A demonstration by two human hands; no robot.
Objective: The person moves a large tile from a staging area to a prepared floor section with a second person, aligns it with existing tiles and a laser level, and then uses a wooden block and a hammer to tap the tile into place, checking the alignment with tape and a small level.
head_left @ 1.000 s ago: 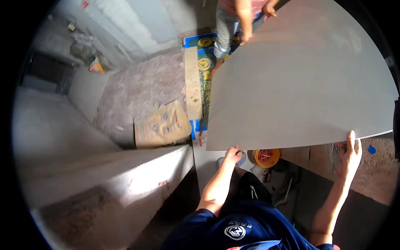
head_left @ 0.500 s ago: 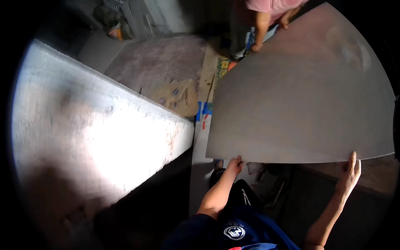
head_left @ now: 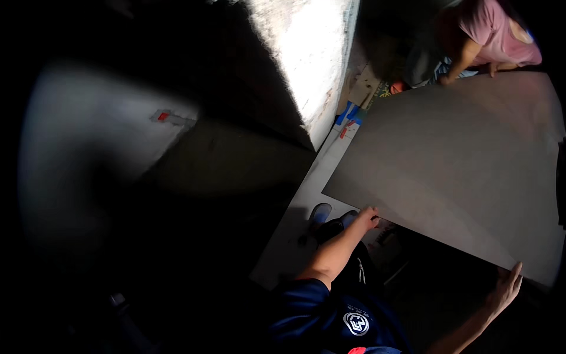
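Observation:
A large grey tile (head_left: 442,159), thin and flat, spans the right side between me and another person. My left hand (head_left: 368,218) is closed on its near edge, towards the left corner. Further right along the same edge, my right hand (head_left: 506,290) grips it, with a finger laid up on the top face and the rest hidden beneath. At the far edge the person in a pink shirt (head_left: 492,32) bends over with both hands at the tile.
A brightly lit pale wall (head_left: 306,59) stands at the upper middle. My shoes (head_left: 320,213) are on a light floor strip (head_left: 289,242). Blue tape and red pieces (head_left: 348,118) lie by the tile's left edge. Another pale surface (head_left: 100,118) is at left; much else is dark.
My view has swung left, so the wall has shifted up and the tile's near edge now slants down to the right. Both my hands keep their hold on the tile.

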